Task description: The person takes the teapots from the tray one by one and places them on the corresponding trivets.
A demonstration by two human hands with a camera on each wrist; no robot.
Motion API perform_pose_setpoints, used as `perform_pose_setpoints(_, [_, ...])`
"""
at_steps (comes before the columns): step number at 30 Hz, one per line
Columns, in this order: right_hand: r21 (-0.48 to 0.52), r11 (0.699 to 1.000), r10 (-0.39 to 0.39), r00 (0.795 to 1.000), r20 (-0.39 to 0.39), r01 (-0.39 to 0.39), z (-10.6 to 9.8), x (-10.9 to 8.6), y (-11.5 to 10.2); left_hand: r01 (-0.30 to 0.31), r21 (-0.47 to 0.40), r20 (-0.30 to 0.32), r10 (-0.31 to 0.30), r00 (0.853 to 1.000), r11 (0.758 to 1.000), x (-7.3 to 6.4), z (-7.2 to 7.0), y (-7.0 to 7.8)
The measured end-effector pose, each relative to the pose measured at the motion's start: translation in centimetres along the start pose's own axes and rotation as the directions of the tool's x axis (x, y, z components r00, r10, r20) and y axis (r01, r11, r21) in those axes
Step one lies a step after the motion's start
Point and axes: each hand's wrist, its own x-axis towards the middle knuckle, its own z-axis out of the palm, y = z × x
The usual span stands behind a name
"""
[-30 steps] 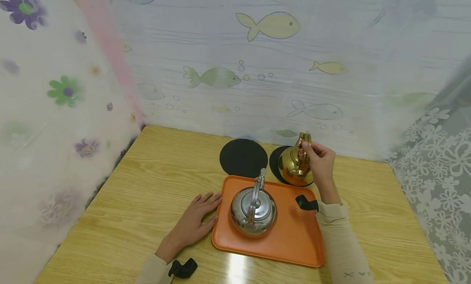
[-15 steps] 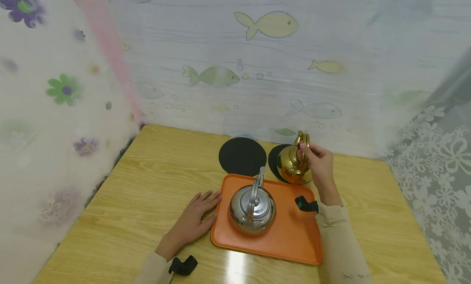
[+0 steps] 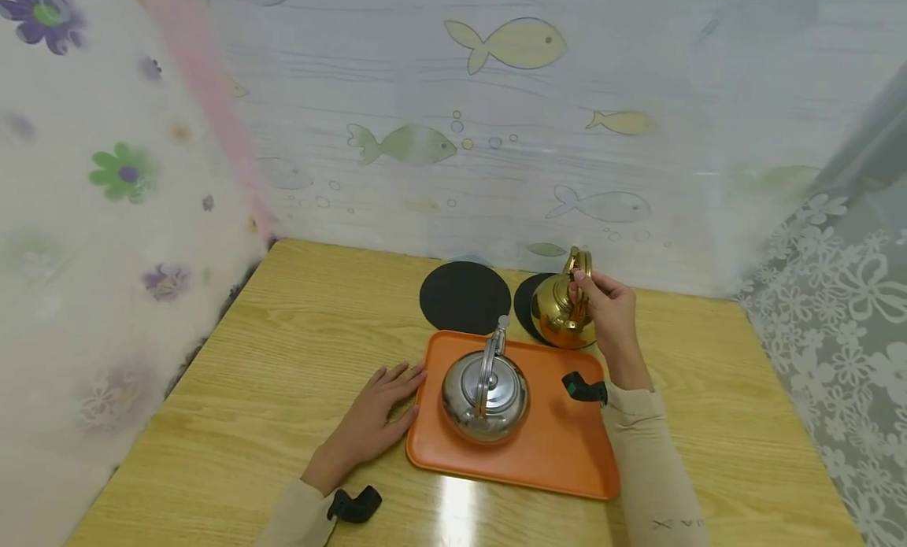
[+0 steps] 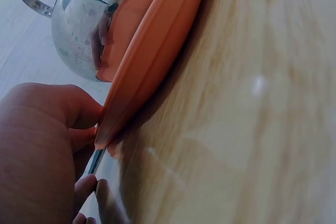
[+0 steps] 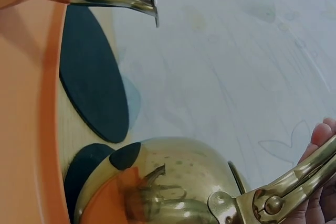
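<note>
My right hand [image 3: 615, 319] grips the handle of a gold kettle [image 3: 556, 309], which overlaps the right black round mat [image 3: 525, 303] behind the tray. In the right wrist view, fingers [image 5: 321, 134] curl round that kettle's metal handle. A silver kettle [image 3: 469, 409] stands upright on the left part of the orange tray [image 3: 560, 445], its handle raised. My left hand [image 3: 364, 425] lies with fingers extended at the tray's left edge. In the left wrist view, the fingers touch the tray's rim [image 4: 144, 66].
Another black round mat [image 3: 464, 297] lies behind the tray, left of the gold kettle. The wooden table [image 3: 283, 350] meets a fish-print curtain [image 3: 397, 185] close behind the mats. A flower-print curtain [image 3: 127, 334] borders the left side.
The whole head view has shifted slightly. Both hands, the gold kettle, the silver kettle and the tray keep nearly the same places relative to each other.
</note>
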Motion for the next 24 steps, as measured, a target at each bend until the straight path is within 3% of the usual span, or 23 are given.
perform_pose_setpoints(10, [0.016,1.0,-0.001,0.998,-0.055,0.002,0.4,0.0,0.4,-0.01,-0.001,-0.001,0.01,1.0,1.0,0.1,0.1,-0.1])
perform_pose_setpoints(15, [-0.082,0.992,-0.105,0.986,-0.127,0.095,1.1,-0.6,0.8,-0.013,0.002,-0.003,0.013,1.0,1.0,0.1,-0.1,0.0])
perform_pose_setpoints(19, [-0.172,0.968,-0.211,0.964,-0.163,0.182,1.6,-1.1,1.2,-0.014,-0.004,-0.002,0.014,1.0,1.0,0.0,0.0,0.0])
perform_pose_setpoints(24, [-0.226,0.946,-0.274,0.945,-0.181,0.231,2.1,-1.3,1.3,-0.017,-0.008,-0.011,0.017,1.0,1.0,0.0,0.1,-0.1])
